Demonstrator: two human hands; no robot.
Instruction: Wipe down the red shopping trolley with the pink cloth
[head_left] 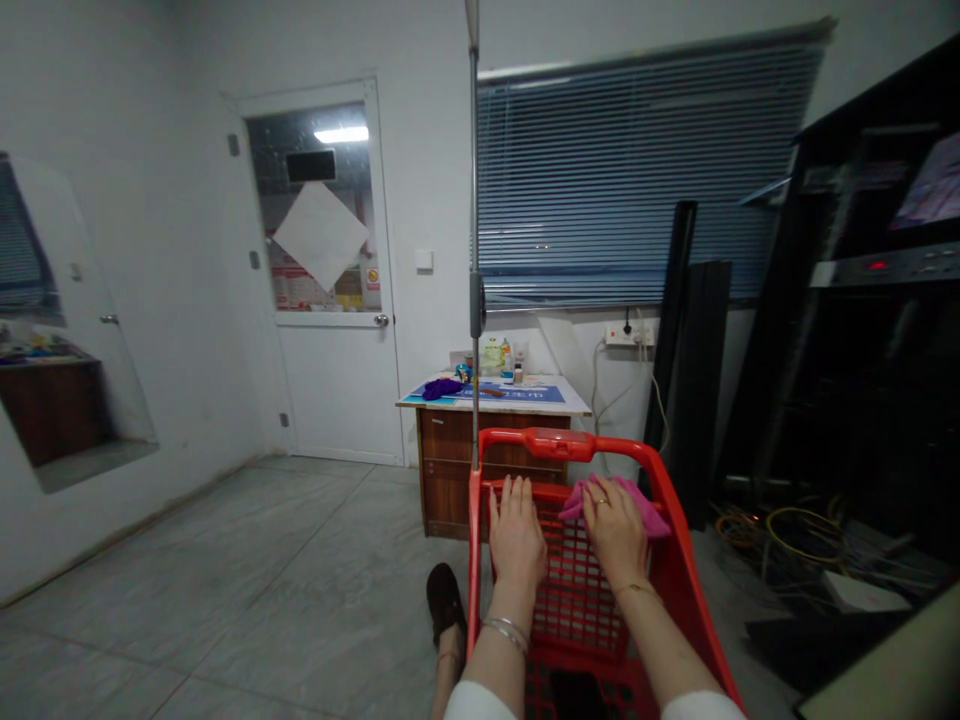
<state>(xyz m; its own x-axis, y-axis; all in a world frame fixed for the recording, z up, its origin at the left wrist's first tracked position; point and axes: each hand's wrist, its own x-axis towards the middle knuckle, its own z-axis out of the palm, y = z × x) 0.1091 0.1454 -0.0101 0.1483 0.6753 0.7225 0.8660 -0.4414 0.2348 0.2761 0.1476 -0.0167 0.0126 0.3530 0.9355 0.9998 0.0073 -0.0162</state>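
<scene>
The left hand (pixel 517 545) lies over the red crossbar (pixel 551 492) of a cart (pixel 686 560), its grip loose, fingers nearly straight, holding nothing visible. Beside it, the right hand (pixel 616 530) has its grip closed over a bunched pink cloth (pixel 651 516) against that bar. Beyond, a table (pixel 450 445) carries a purple cloth (pixel 442 388); behind hang blinds (pixel 600 190).

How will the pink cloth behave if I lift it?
The cloth should be floppy, as it bunches in folds under the right hand. It looks thin, so it's probably light. Its loose corner, sticking out past the hand, might flap.
</scene>
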